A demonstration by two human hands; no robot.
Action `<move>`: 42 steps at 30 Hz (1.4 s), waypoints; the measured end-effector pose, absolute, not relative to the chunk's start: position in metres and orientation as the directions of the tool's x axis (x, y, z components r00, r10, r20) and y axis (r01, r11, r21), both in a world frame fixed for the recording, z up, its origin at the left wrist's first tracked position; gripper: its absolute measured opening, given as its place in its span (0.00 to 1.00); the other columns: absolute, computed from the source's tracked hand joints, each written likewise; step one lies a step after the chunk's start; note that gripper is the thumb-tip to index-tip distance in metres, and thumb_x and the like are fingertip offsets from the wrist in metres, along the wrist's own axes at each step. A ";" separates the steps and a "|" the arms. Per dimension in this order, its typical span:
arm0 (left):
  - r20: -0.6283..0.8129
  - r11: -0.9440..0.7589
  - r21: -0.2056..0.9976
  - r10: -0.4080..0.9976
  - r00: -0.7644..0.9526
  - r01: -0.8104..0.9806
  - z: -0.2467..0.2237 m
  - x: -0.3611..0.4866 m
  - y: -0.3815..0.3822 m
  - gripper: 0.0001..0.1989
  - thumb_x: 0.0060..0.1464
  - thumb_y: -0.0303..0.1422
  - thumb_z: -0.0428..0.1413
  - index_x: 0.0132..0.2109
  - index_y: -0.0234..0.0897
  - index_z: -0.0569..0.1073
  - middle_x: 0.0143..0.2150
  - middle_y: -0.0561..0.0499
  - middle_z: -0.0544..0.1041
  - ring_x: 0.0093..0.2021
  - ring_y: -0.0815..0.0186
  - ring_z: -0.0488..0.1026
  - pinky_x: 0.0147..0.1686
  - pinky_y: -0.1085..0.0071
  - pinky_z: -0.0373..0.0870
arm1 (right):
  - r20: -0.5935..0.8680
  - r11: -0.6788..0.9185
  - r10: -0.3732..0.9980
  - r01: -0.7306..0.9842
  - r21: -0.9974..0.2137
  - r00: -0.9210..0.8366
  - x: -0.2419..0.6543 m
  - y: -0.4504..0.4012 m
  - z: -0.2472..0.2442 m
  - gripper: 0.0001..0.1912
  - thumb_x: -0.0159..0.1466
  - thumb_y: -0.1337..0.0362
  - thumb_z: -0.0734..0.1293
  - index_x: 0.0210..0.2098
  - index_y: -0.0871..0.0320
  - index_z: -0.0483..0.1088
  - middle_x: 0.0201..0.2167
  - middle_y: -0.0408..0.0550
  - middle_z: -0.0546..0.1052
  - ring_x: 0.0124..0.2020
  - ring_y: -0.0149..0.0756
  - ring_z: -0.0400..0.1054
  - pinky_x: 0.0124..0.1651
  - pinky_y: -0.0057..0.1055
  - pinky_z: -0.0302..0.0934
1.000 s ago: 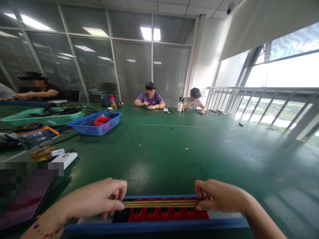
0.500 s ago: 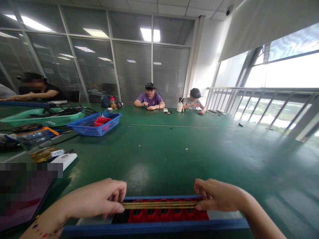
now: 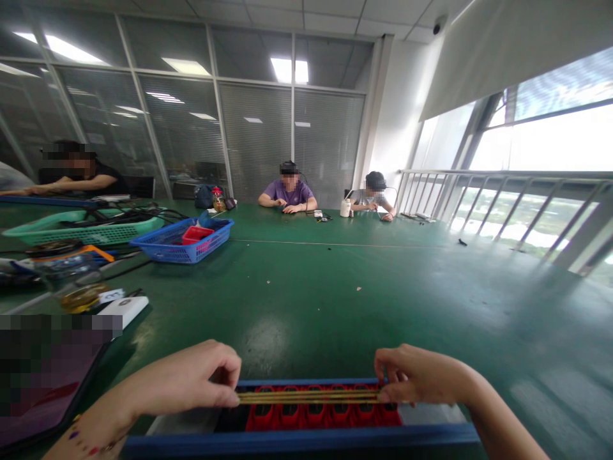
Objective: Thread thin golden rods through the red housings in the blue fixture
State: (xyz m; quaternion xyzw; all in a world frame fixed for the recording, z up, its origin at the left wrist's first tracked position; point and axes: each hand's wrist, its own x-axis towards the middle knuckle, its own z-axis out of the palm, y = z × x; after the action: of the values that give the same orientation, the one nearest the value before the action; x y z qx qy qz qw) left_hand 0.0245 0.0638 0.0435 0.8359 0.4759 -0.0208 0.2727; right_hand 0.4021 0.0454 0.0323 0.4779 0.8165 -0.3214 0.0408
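Several thin yellowish sticks (image 3: 309, 397) stretch level between my two hands, above a row of red holders (image 3: 290, 418) with dark centres. My left hand (image 3: 191, 377) pinches their left ends between thumb and fingers. At the right ends, my right hand (image 3: 416, 377) closes on them in the same way. The red holders sit inside a blue-edged tray (image 3: 301, 437), with a dark piece (image 3: 231, 420) at their left. Pale surfaces show at both ends of the tray. The fingertips partly hide the stick ends.
At the left are a dark screen (image 3: 43, 383), a white device (image 3: 127, 313), a glass jar (image 3: 67, 265), a blue basket (image 3: 186, 252) with a red box, and a green basket (image 3: 43, 235) of cables. Three people sit across the green table (image 3: 297, 306).
The sticks stay between both hands, with their lines now looking closer together. The fingers have shifted only slightly. Across the table, one person's raised hand has lowered a little.
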 end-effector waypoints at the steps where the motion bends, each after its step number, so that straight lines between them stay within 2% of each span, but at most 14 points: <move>1: -0.291 -0.412 0.437 0.776 0.559 0.799 0.044 0.025 0.064 0.11 0.44 0.42 0.53 0.29 0.41 0.73 0.32 0.57 0.73 0.32 0.68 0.68 0.30 0.78 0.59 | -0.369 0.341 0.753 0.803 -0.488 -0.545 0.402 0.046 0.032 0.19 0.56 0.52 0.62 0.39 0.59 0.66 0.27 0.45 0.76 0.24 0.30 0.68 0.22 0.21 0.54; 6: -0.301 -0.413 0.462 0.759 0.577 0.785 0.040 0.022 0.068 0.11 0.45 0.42 0.53 0.29 0.40 0.73 0.32 0.56 0.73 0.32 0.68 0.68 0.31 0.78 0.59 | -0.347 0.375 0.743 0.785 -0.493 -0.573 0.401 0.047 0.031 0.18 0.56 0.52 0.62 0.40 0.59 0.68 0.25 0.44 0.76 0.23 0.30 0.68 0.22 0.21 0.54; 11: -0.278 -0.406 0.467 0.776 0.566 0.786 0.038 0.022 0.070 0.11 0.47 0.41 0.51 0.28 0.39 0.73 0.30 0.56 0.73 0.31 0.69 0.69 0.29 0.78 0.58 | -0.289 0.427 0.773 0.800 -0.421 -0.564 0.396 0.045 0.038 0.17 0.55 0.53 0.64 0.38 0.57 0.71 0.26 0.45 0.76 0.25 0.31 0.68 0.24 0.21 0.54; 17: -0.163 -0.470 0.377 0.815 0.557 0.798 0.045 0.029 0.065 0.11 0.49 0.41 0.50 0.29 0.41 0.73 0.30 0.54 0.73 0.33 0.67 0.68 0.32 0.76 0.57 | -0.265 0.473 0.760 0.785 -0.401 -0.594 0.394 0.042 0.043 0.16 0.56 0.53 0.63 0.38 0.56 0.72 0.26 0.45 0.76 0.26 0.32 0.68 0.26 0.22 0.55; 21: -0.091 -0.489 0.369 0.827 0.555 0.790 0.048 0.035 0.063 0.11 0.52 0.39 0.47 0.33 0.43 0.73 0.32 0.53 0.72 0.36 0.66 0.67 0.34 0.75 0.57 | -0.258 0.456 0.780 0.800 -0.390 -0.570 0.393 0.040 0.045 0.17 0.56 0.54 0.62 0.42 0.54 0.70 0.29 0.45 0.76 0.28 0.33 0.69 0.27 0.22 0.56; 26: 0.008 -0.533 0.356 0.823 0.568 0.767 0.050 0.040 0.064 0.13 0.54 0.39 0.45 0.32 0.42 0.72 0.33 0.53 0.73 0.35 0.67 0.68 0.35 0.76 0.59 | -0.284 0.431 0.787 0.817 -0.383 -0.548 0.395 0.039 0.045 0.19 0.56 0.53 0.62 0.44 0.53 0.68 0.31 0.45 0.76 0.30 0.35 0.69 0.31 0.25 0.58; 29: 0.105 -0.533 0.319 0.841 0.530 0.783 0.049 0.035 0.070 0.14 0.54 0.40 0.44 0.34 0.43 0.73 0.35 0.53 0.73 0.36 0.66 0.68 0.36 0.75 0.60 | -0.213 0.425 0.825 0.823 -0.375 -0.523 0.402 0.037 0.046 0.27 0.55 0.51 0.63 0.52 0.54 0.62 0.43 0.49 0.72 0.42 0.40 0.66 0.42 0.30 0.59; 32: 0.175 -0.497 0.293 0.868 0.465 0.817 0.043 0.030 0.081 0.13 0.54 0.41 0.45 0.36 0.44 0.73 0.37 0.52 0.73 0.38 0.65 0.68 0.37 0.74 0.60 | -0.088 0.421 0.878 0.847 -0.326 -0.470 0.410 0.033 0.051 0.34 0.55 0.50 0.63 0.58 0.52 0.52 0.56 0.51 0.60 0.54 0.44 0.54 0.54 0.38 0.51; 34: 0.175 -0.478 0.290 0.878 0.444 0.829 0.037 0.029 0.088 0.13 0.54 0.40 0.45 0.36 0.44 0.73 0.37 0.52 0.73 0.38 0.65 0.68 0.37 0.74 0.60 | -0.018 0.410 0.900 0.862 -0.299 -0.435 0.413 0.029 0.057 0.34 0.56 0.50 0.62 0.59 0.49 0.48 0.58 0.49 0.56 0.57 0.44 0.50 0.56 0.41 0.46; 37: 0.129 -0.455 0.298 0.890 0.437 0.839 0.024 0.031 0.098 0.13 0.54 0.39 0.45 0.35 0.43 0.73 0.36 0.52 0.74 0.37 0.66 0.69 0.37 0.74 0.61 | 0.018 0.412 0.905 0.865 -0.287 -0.425 0.414 0.023 0.065 0.28 0.57 0.52 0.62 0.56 0.50 0.55 0.55 0.49 0.60 0.55 0.44 0.53 0.55 0.41 0.48; 40: 0.080 -0.430 0.302 0.901 0.427 0.851 0.008 0.034 0.106 0.13 0.53 0.39 0.45 0.34 0.42 0.73 0.35 0.52 0.74 0.36 0.66 0.69 0.37 0.74 0.61 | -0.115 0.428 0.866 0.840 -0.334 -0.487 0.412 0.021 0.066 0.16 0.58 0.56 0.61 0.45 0.53 0.66 0.42 0.48 0.72 0.43 0.40 0.64 0.46 0.34 0.57; 42: 0.052 -0.413 0.305 0.907 0.418 0.858 -0.002 0.034 0.109 0.13 0.53 0.38 0.46 0.34 0.41 0.73 0.34 0.51 0.74 0.35 0.65 0.69 0.37 0.73 0.61 | -0.191 0.429 0.837 0.832 -0.353 -0.513 0.410 0.022 0.064 0.12 0.59 0.59 0.60 0.40 0.54 0.69 0.35 0.46 0.75 0.37 0.36 0.67 0.39 0.29 0.59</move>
State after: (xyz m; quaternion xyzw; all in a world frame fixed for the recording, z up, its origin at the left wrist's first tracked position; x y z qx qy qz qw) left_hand 0.0343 0.1090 -0.0015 0.8339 0.5292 0.1051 0.1161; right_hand 0.4100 0.0219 0.0638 0.4936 0.8451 -0.2050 -0.0067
